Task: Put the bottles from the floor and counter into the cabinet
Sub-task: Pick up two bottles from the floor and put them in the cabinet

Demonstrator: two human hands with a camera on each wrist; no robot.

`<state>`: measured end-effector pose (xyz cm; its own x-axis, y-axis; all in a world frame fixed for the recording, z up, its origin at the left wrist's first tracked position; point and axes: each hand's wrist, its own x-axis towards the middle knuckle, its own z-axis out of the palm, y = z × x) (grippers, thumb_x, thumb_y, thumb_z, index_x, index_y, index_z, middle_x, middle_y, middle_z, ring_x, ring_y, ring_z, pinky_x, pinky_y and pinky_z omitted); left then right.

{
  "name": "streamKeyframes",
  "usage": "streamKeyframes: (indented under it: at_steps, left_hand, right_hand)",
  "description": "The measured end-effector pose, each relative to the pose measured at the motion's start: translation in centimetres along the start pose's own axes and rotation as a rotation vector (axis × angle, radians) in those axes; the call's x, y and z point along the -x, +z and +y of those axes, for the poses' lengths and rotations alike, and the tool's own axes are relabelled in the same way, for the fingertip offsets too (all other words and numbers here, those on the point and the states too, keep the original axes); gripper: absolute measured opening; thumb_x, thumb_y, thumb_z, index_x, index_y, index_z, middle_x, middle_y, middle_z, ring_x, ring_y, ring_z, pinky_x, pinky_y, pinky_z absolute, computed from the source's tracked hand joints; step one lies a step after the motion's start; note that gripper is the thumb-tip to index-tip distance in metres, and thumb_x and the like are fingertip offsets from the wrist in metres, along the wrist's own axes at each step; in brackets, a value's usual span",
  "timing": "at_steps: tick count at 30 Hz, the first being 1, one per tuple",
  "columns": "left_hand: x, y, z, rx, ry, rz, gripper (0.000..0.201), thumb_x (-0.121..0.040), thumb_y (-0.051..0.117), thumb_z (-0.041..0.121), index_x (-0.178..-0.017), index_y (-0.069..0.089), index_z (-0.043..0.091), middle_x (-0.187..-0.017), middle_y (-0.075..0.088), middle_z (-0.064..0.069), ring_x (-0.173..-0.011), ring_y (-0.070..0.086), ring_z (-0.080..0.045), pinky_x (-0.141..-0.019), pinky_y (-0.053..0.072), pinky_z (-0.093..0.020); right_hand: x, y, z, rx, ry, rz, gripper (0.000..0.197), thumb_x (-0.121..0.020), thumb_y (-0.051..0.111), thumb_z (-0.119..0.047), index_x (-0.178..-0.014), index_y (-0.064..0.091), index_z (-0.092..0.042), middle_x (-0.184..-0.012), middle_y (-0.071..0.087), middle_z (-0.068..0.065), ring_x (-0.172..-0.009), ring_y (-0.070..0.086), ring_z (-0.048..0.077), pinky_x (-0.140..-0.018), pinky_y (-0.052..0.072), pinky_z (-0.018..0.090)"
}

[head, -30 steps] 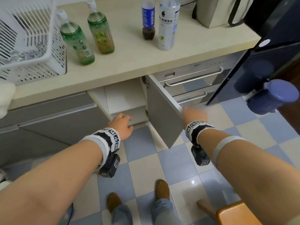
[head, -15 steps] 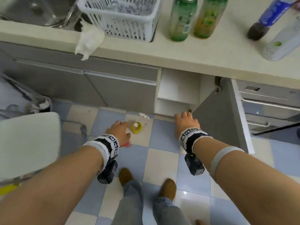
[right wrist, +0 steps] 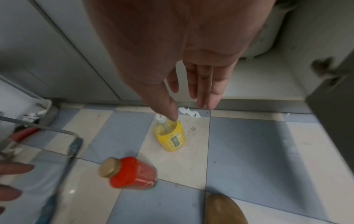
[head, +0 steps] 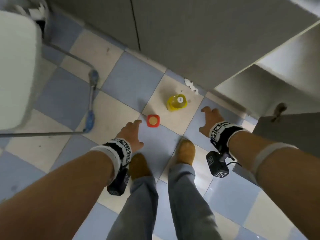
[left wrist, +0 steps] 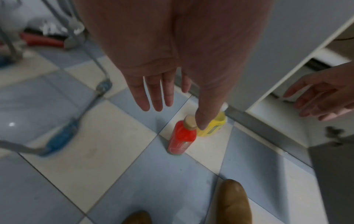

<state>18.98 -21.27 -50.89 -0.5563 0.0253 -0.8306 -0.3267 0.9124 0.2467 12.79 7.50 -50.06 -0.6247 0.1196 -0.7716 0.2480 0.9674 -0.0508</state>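
Reaching with spread, empty fingers (left wrist: pixel 145 97), both hands partly hide the yellow bottle (head: pixel 176 103).

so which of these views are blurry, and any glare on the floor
Head view: edges smear, the white chair is soft, and glare sits on a tile by the right foot. Left wrist view: the palm of the left hand is blurred, with one glint lower left. Right wrist view: the red bottle smears.

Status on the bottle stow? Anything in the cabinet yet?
Done: cabinet door is open; no bottle visible inside. In hand: nothing. The left hand reaches open toward the red bottle, the right hand open beside the yellow bottle. Left: both stand upright on the floor; the counter is out of view.
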Motion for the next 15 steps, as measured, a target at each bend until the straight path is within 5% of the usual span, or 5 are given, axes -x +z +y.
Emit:
streamKeyframes:
  at_steps: [3, 6, 10, 15]
  left_hand:
    - [-6.5, 3.2, -1.1, 0.105, 0.018, 0.043, 0.11, -0.076, 0.08, 0.018, -0.157, 0.008, 0.031, -0.151, 0.037, -0.012, -0.131, 0.05, -0.036, -0.106, 0.046, -0.049]
    - [-12.2, 5.6, -1.9, 0.145, 0.088, 0.124, 0.123, -0.07, 0.087, 0.017, -0.158, 0.001, 0.035, -0.16, 0.029, -0.007, -0.138, 0.046, -0.035, -0.111, 0.042, -0.049]
    - [-17.3, 7.7, -2.4, 0.271, 0.22, 0.154, 0.114, -0.064, 0.09, 0.016, -0.155, 0.023, 0.028, -0.154, 0.036, -0.007, -0.135, 0.047, -0.029, -0.112, 0.036, -0.034]
    - [-18.9, 8.5, -1.9, 0.337, 0.256, 0.24, 0.077, -0.064, 0.086, 0.012, -0.134, 0.053, 0.021, -0.132, 0.056, -0.005, -0.115, 0.059, -0.029, -0.101, 0.048, -0.038]
  right_hand:
    - [-7.6, 2.9, -0.1, -0.031, -0.022, 0.016, 0.091, -0.082, 0.074, -0.019, -0.154, 0.019, -0.022, -0.146, 0.03, 0.016, -0.121, 0.053, 0.039, -0.091, 0.047, 0.039]
    - [-14.9, 5.3, -0.1, -0.045, -0.133, 0.081, 0.11, -0.073, 0.084, -0.025, -0.157, 0.012, -0.026, -0.154, 0.023, 0.016, -0.137, 0.037, 0.038, -0.109, 0.038, 0.041]
    - [-22.1, 7.6, -0.6, -0.066, -0.309, 0.083, 0.125, -0.066, 0.091, -0.025, -0.158, 0.007, -0.03, -0.162, 0.012, 0.015, -0.151, 0.013, 0.03, -0.117, 0.024, 0.04]
    - [-24.6, 9.0, -1.9, -0.103, -0.392, 0.176, 0.1, -0.061, 0.09, -0.021, -0.146, 0.037, -0.02, -0.143, 0.045, 0.012, -0.128, 0.051, 0.033, -0.104, 0.045, 0.045]
